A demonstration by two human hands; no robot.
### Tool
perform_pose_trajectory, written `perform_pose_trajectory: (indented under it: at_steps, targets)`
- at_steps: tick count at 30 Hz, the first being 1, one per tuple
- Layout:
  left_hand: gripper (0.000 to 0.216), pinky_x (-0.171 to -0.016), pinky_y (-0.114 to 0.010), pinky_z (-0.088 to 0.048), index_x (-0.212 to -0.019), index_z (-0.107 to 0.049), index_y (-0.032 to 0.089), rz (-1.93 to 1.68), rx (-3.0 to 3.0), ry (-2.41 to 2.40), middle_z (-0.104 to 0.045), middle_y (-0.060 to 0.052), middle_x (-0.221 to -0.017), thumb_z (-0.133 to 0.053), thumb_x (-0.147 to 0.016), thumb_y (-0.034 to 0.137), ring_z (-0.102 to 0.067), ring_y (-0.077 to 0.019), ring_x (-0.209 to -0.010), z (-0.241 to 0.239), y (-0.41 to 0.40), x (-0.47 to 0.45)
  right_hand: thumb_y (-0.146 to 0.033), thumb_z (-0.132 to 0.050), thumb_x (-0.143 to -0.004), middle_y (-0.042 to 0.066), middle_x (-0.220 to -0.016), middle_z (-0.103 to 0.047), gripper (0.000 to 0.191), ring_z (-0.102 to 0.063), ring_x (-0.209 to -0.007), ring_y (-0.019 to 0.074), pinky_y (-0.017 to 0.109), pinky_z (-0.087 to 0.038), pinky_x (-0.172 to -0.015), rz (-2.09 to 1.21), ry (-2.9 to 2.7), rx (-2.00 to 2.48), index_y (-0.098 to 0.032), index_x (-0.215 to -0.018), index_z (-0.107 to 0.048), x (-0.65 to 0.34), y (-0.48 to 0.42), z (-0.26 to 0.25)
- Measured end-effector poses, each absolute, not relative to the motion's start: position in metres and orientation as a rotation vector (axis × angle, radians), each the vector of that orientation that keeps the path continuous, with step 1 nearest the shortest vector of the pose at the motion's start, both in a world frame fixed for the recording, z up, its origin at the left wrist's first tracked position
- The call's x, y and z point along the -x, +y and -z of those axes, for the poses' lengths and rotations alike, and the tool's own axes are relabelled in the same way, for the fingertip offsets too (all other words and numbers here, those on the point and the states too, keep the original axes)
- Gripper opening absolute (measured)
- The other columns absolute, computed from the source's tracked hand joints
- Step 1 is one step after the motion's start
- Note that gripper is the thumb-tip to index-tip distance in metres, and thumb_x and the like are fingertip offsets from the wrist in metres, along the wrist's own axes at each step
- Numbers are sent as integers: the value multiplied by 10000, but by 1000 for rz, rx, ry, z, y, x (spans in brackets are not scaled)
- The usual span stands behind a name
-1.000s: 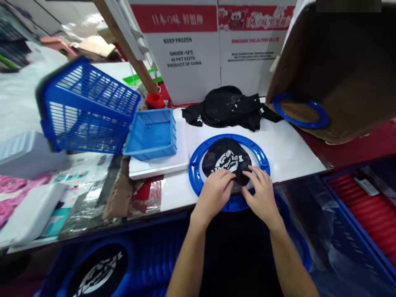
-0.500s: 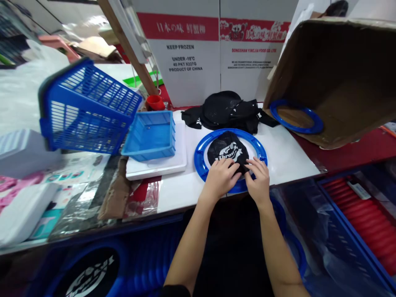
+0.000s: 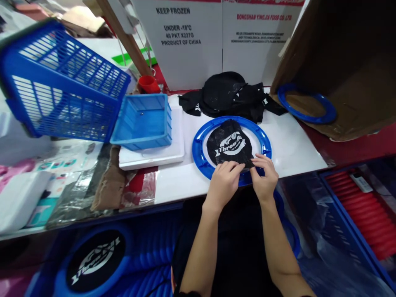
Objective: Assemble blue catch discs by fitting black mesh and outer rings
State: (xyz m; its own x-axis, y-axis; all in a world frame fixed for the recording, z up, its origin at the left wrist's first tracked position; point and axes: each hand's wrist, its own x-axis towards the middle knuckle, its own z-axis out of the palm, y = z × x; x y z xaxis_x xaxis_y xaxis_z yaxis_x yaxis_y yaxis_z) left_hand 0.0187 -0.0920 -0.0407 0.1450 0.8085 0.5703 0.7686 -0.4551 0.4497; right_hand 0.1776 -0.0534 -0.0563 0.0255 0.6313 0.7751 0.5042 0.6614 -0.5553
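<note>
A black mesh fabric disc (image 3: 230, 142) with a white printed logo lies inside a blue plastic ring (image 3: 201, 145) on the white tabletop. My left hand (image 3: 225, 181) pinches the near edge of the fabric, with fingers curled. Close beside it, my right hand (image 3: 264, 175) grips the fabric's near right edge between thumb and fingers. Both hands are over the front part of the ring. Behind the ring rests a pile of black fabric pieces (image 3: 227, 97), some with white print.
A light blue bin (image 3: 142, 123) sits on a white foam lid (image 3: 177, 154), beside a tilted blue basket (image 3: 62, 90). Another blue ring (image 3: 331, 111) leans in an open carton (image 3: 349, 74). Below, crates hold a printed disc (image 3: 97, 260) and red rings (image 3: 368, 210).
The fabric's near edge has been drawn toward me and right, so more of its logo shows. Both hands moved slightly right. The camera view has also shifted.
</note>
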Motion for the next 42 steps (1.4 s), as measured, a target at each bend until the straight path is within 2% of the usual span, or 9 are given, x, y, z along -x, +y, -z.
perform_pose_trajectory:
  at_steps: [3,6,11,14,22,31,42]
  targets:
    - [282,-826,-375,-553,-1224,-747,175,-1207,-2375,1489,-773,-105,-1082,-501,-1099,115,-703,-230,-960,37,-94,-4,-74,-680,-961,37,-919,-797,208,-791,-1032,271,498,-665,-915,-139,-1713,851,-260,-1008,-761,-187,-55,56]
    - [223,-818,-361,-553,-1158,-765,181,-1204,-2409,1370,-779,-96,-1046,-549,-1104,161,-693,-220,-939,33,-94,8,-86,-678,-983,34,-902,-781,250,-770,-1025,260,492,-661,-899,-156,-1853,804,-289,-1045,-810,-197,-56,54]
    - [170,-802,-345,-561,-1096,-769,173,-1241,-2439,1151,-787,-85,-1003,-601,-1084,148,-674,-204,-922,32,-95,27,-186,-754,-981,30,-953,-795,153,-731,-1155,272,573,-568,-1095,-148,-2032,744,-312,-973,-839,-208,-56,53]
    - [189,-817,-349,-578,-1097,-771,191,-1242,-2428,1075,-785,-87,-1017,-591,-1083,133,-683,-194,-934,33,-96,35,-209,-748,-986,29,-1022,-811,156,-715,-1233,278,596,-527,-1145,-191,-2107,748,-325,-943,-843,-210,-56,51]
    - [206,-816,-364,-573,-1098,-772,208,-1234,-2497,1081,-791,-82,-1015,-598,-1060,107,-706,-207,-952,38,-105,46,-152,-760,-971,2,-862,-789,199,-761,-1026,238,552,-612,-1024,-266,-2099,684,-327,-942,-848,-210,-56,45]
    - [171,-795,-350,-535,-1078,-741,186,-1180,-2523,1132,-770,-77,-1014,-592,-1067,103,-671,-202,-931,34,-107,42,-98,-760,-956,15,-900,-782,230,-747,-1084,247,607,-604,-1086,-331,-2113,656,-307,-1004,-843,-214,-60,41]
    - [154,-818,-349,-526,-1050,-739,203,-1093,-2461,1102,-752,-61,-1003,-597,-1086,155,-654,-198,-936,28,-107,41,-118,-759,-953,-3,-882,-796,213,-785,-998,238,640,-591,-1130,-405,-2050,740,-315,-966,-838,-216,-73,41]
